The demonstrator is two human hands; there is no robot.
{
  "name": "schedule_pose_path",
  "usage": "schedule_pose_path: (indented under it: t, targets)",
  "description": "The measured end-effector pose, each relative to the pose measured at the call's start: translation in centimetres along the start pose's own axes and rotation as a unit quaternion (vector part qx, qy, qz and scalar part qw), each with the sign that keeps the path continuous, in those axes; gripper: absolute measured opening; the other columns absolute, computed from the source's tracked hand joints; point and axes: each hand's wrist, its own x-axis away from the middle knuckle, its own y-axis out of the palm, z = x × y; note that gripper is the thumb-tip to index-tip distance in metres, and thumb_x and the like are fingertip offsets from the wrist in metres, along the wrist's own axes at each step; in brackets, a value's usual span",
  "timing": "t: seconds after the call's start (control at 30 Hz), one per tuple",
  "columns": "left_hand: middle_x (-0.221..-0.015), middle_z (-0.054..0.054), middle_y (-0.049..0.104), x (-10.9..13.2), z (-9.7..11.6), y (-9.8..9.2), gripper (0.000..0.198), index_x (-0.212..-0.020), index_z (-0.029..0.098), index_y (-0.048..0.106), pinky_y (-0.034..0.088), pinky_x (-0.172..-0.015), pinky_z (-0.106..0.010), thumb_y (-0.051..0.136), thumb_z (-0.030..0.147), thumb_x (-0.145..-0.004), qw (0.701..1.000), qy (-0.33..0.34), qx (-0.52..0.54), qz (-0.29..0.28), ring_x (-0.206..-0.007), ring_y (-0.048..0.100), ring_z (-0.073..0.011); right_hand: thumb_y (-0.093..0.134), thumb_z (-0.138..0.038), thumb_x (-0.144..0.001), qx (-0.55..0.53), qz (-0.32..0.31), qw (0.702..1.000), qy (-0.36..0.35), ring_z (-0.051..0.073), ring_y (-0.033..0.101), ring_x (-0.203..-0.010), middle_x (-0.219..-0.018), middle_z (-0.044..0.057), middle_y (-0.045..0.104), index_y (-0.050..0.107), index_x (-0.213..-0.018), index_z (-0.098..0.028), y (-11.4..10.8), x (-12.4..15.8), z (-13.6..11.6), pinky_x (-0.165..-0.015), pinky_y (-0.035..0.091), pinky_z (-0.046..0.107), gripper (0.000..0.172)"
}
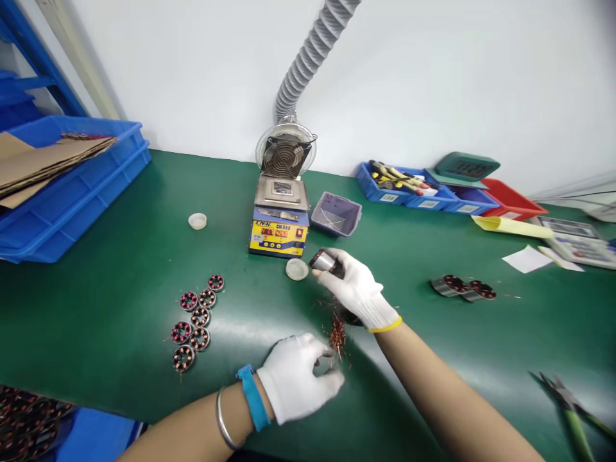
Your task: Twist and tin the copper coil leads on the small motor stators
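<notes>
My right hand [353, 285], in a white glove, grips a silver motor stator [323, 262] tilted above the table, just right of a small round dish [297, 269]. My gloved left hand [303, 378] is low over the tabletop, thumb and fingers curved with a gap between them and nothing visible inside. Beside its fingertips lies a pile of copper wire clippings [337, 335], partly under my right hand. A dark object below my right palm is mostly hidden. Several wound stators [200, 317] with red or copper coils sit to the left.
Behind my hands stands a solder pot [278, 237] under a grey exhaust hose [317, 54]. A purple tray [337, 215], blue tool bins [385, 186] and a red bin [514, 200] line the back. Two stator stacks [450, 286] and green-handled pliers [570, 404] are at right; a blue crate [86, 199] stands left.
</notes>
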Motion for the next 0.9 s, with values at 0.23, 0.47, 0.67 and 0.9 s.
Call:
schedule_pose_path:
  t: [0.23, 0.47, 0.67, 0.9]
  targets:
    - [-0.082, -0.006, 0.065, -0.1, -0.1, 0.0, 0.016, -0.082, 0.019, 0.066, 0.044, -0.073, -0.032, 0.06, 0.034, -0.078, 1.0, -0.004, -0.022, -0.018, -0.078, 0.059, -0.0215, 0.046, -0.022, -0.091, 0.317, -0.019, 0.926, -0.204, 0.029, 0.057, -0.094, -0.118, 0.012, 0.061, 0.059, -0.125, -0.024, 0.5, -0.3, -1.5, -0.072, 0.043, 0.037, 0.037]
    - [-0.087, -0.008, 0.067, 0.1, 0.4, -0.1, 0.023, -0.088, 0.02, 0.067, 0.047, -0.074, -0.034, 0.06, 0.039, -0.077, 0.998, -0.015, -0.051, -0.038, -0.081, 0.062, -0.025, 0.04, -0.019, -0.095, 0.361, -0.026, 0.904, -0.226, 0.025, 0.055, -0.088, -0.118, 0.012, 0.063, 0.061, -0.122, -0.022, 1.4, -0.2, -1.6, -0.069, 0.038, 0.035, 0.034]
    - [-0.095, -0.009, 0.068, 0.2, 0.5, 0.0, 0.036, -0.103, 0.018, 0.066, 0.05, -0.084, -0.036, 0.059, 0.042, -0.078, 0.993, -0.029, -0.081, -0.082, -0.088, 0.063, -0.0261, 0.044, -0.026, -0.092, 0.369, 0.086, 0.897, -0.228, 0.029, 0.05, -0.096, -0.121, 0.014, 0.057, 0.053, -0.13, -0.02, -2.3, -5.5, -3.7, -0.073, 0.036, 0.039, 0.039]
    - [-0.099, -0.01, 0.067, -0.1, -0.5, 0.1, 0.046, -0.116, 0.02, 0.063, 0.051, -0.085, -0.04, 0.056, 0.047, -0.079, 0.992, -0.036, -0.083, -0.089, -0.09, 0.063, -0.0276, 0.028, -0.02, -0.094, 0.344, 0.08, 0.915, -0.196, 0.035, 0.047, -0.103, -0.12, 0.021, 0.049, 0.053, -0.124, -0.015, -3.4, -16.3, -9.7, -0.077, 0.039, 0.047, 0.04]
